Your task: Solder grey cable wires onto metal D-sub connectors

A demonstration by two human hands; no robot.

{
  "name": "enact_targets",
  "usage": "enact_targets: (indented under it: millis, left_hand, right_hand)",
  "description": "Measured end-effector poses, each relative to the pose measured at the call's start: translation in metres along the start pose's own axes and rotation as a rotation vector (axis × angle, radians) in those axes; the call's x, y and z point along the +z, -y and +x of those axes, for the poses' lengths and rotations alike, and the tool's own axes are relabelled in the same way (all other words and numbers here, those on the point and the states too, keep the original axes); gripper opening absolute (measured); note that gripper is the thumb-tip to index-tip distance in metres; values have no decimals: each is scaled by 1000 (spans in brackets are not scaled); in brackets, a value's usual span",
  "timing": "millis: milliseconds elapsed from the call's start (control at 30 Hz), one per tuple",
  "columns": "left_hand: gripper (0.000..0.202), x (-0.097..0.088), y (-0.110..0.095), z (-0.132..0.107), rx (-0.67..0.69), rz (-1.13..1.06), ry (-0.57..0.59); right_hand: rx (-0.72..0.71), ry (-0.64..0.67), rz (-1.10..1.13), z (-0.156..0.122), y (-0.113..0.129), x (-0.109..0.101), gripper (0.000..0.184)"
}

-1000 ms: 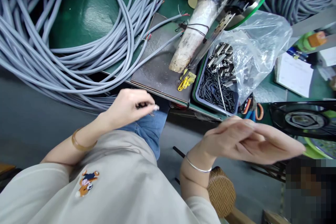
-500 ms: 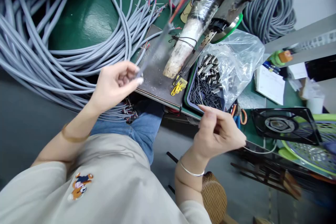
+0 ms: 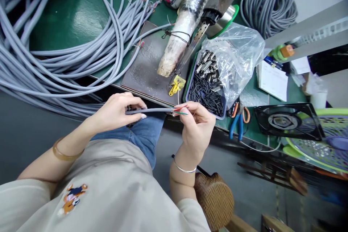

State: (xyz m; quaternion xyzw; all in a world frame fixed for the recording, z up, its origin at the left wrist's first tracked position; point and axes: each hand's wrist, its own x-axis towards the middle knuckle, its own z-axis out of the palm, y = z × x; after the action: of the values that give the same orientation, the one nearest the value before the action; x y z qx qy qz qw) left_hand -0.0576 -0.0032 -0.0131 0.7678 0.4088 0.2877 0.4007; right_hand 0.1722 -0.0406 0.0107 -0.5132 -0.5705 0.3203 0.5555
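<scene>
A grey cable (image 3: 157,110) runs level between my two hands, in front of the bench edge. My left hand (image 3: 116,110) is closed round it, thumb and fingers pinching the sheath. At the cable's stripped end, thin red, green and white wires fan out, and my right hand (image 3: 197,121) pinches them between thumb and fingers. Just beyond that hand stands a bin (image 3: 186,88) of black sleeves (image 3: 203,96) and metal connector parts (image 3: 208,63). A small yellow piece (image 3: 177,85) lies on the dark board (image 3: 146,65) behind the cable.
Bundled grey cables (image 3: 81,58) cover the bench's left side. A soldering iron (image 3: 195,40) and a white-wrapped duct (image 3: 176,49) slope down over the board. To the right are blue-handled pliers (image 3: 236,125), a black fan (image 3: 289,120) and a green basket (image 3: 334,116). A woven stool (image 3: 217,203) stands below.
The cable has swung down from pointing up and away to lying level. My right hand has moved left and taken hold of its wire ends; my left hand has lowered slightly.
</scene>
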Motion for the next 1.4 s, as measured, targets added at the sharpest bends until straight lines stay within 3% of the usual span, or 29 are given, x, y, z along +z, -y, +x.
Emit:
enact_targets:
  millis: [100, 200, 267, 433, 500, 667, 800, 933, 1167, 1400]
  left_hand:
    - [24, 11, -14, 12, 91, -91, -95]
    - [15, 25, -27, 23, 127, -257, -114]
    - [11, 35, -31, 27, 98, -373, -125]
    - [7, 52, -32, 28, -19, -487, -335]
    - [8, 55, -31, 28, -33, -477, -318]
    - [14, 53, -27, 32, -96, -537, -150]
    - [16, 46, -20, 35, -103, -676, -92]
    - [21, 43, -19, 34, -55, -648, -153]
    - [9, 41, -20, 27, 125, -367, -339]
    - [7, 40, -19, 24, 287, -151, -384]
  right_hand:
    - [3, 27, -86, -2, 1, 3, 15]
    - [-7, 28, -161, -3, 1, 3, 17]
    - [-22, -20, -155, -4, -1, 1, 17]
    - [-18, -232, -75, -4, -10, -6, 18]
    - [-48, -306, -58, -4, -12, -8, 17]
    - [-180, -412, -10, -3, -13, -11, 18]
    - [-115, -349, -58, -6, -10, -10, 15]
    - [19, -216, -148, -10, -9, -4, 9]
    - [66, -184, -171, -15, -7, 8, 7]
    - [141, -107, -196, -15, -3, 17, 12]
